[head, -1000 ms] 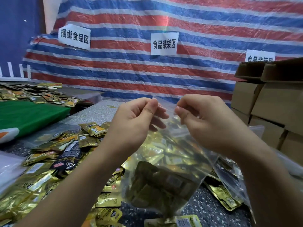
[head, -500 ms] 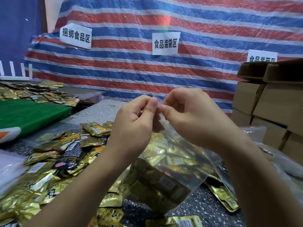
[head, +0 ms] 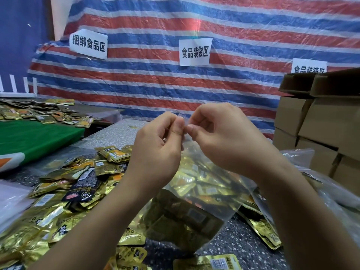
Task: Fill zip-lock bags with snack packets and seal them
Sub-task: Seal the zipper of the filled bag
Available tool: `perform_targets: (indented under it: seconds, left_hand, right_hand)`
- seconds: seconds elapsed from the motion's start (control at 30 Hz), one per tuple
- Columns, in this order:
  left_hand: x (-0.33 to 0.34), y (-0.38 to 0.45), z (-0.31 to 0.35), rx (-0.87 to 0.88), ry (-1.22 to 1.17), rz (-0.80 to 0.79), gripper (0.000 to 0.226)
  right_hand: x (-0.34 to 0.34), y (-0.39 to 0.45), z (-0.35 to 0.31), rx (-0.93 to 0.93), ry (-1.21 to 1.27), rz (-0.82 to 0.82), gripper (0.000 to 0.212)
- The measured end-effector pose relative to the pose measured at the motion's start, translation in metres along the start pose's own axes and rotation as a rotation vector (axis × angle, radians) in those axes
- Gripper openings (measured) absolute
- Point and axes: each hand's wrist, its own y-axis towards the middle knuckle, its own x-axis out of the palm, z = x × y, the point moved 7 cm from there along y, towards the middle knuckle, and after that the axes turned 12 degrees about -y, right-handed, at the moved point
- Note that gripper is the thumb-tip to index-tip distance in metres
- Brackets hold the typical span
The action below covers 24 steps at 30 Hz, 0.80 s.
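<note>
A clear zip-lock bag [head: 196, 203] hangs in front of me above the table, its lower part full of gold snack packets. My left hand [head: 157, 152] pinches the bag's top strip between thumb and forefinger. My right hand [head: 220, 139] pinches the same strip right beside it, fingertips almost touching the left thumb. A heap of loose gold and black snack packets [head: 64, 191] covers the table at the left and under the bag.
Stacked cardboard boxes [head: 321, 129] stand at the right. More clear bags [head: 331, 195] lie at the right behind my forearm. A green mat [head: 33, 137] and another spread of packets [head: 39, 112] lie at the far left. A striped tarp with paper signs hangs behind.
My hands have come together along the bag's top strip: a second ago they pinched it a hand's width apart, now their fingertips nearly touch. The bag has risen slightly.
</note>
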Motion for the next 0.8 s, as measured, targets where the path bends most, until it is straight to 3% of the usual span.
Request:
perform_targets:
  seconds: [0.33,0.8]
  left_hand:
    - [0.004,0.000,0.000,-0.079,-0.103,-0.037,0.028]
    - [-0.019,-0.004,0.015,0.088,0.027,0.210,0.025]
  right_hand:
    - [-0.001,-0.003,0.003,-0.014,-0.014,-0.013,0.013]
    - [-0.007,-0.013,0.018,-0.008,-0.007,-0.017,0.015]
